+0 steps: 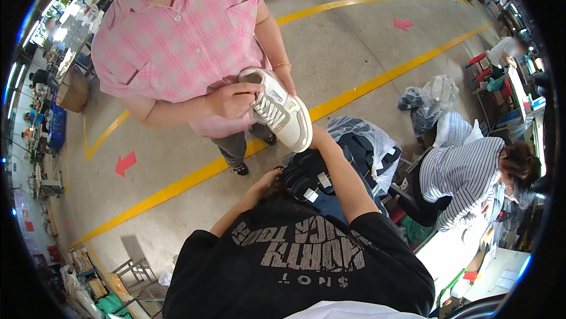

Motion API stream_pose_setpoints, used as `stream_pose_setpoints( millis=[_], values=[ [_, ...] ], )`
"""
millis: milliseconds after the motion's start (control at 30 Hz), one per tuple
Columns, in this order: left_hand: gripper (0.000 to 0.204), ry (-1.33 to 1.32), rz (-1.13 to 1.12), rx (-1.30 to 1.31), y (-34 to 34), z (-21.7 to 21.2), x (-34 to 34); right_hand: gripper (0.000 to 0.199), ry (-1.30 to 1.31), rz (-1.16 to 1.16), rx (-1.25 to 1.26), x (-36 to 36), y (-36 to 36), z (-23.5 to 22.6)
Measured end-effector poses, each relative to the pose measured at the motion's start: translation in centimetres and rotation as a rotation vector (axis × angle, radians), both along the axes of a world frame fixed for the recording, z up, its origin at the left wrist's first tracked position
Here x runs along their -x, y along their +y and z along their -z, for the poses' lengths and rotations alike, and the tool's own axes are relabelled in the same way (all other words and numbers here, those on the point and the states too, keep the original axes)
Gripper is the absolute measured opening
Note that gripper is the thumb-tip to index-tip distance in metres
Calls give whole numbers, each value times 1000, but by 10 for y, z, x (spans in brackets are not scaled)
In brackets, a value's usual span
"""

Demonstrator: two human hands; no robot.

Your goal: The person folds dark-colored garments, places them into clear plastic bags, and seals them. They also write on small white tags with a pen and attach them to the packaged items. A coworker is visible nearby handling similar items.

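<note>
A white and grey lace-up sneaker [277,110] is in front of me, toe toward me. A co-worker in a pink plaid shirt [194,54] has one hand on its laces and the other along its side. My right hand [319,138] is at the sneaker's toe, its fingers hidden behind the shoe; whether it grips cannot be made out. My left hand [269,182] is lower, at the left edge of a bundle of dark pieces [312,172] with white tags. Its fingers are small and partly hidden, so its grip is unclear.
Clear plastic wrap [383,166] covers part of the bundle. To the right, a person in a striped top [466,172] bends over a white worktable [460,260]. Plastic bags [433,101] lie beyond. Yellow lines [365,86] cross the concrete floor; a metal-framed chair [135,272] stands lower left.
</note>
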State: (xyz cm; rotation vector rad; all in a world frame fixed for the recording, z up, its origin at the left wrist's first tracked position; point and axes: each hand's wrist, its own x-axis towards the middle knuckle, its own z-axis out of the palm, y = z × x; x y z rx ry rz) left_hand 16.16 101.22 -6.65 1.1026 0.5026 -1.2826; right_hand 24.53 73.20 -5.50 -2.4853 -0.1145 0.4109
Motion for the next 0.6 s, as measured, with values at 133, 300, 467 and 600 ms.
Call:
stream_pose_setpoints(
  millis=[133,300,467,600],
  values=[
    [38,149,-58,89,4,10,-10,19,-59,-8,17,-7,-5,22],
    [35,63,7,102,-8,26,-12,15,-27,4,35,-11,1,15],
    [35,98,-38,189,-20,42,-19,15,-24,22,69,-14,-5,7],
    [37,194,-73,181,-24,47,-18,15,16,25,94,-9,-8,0]
  ],
)
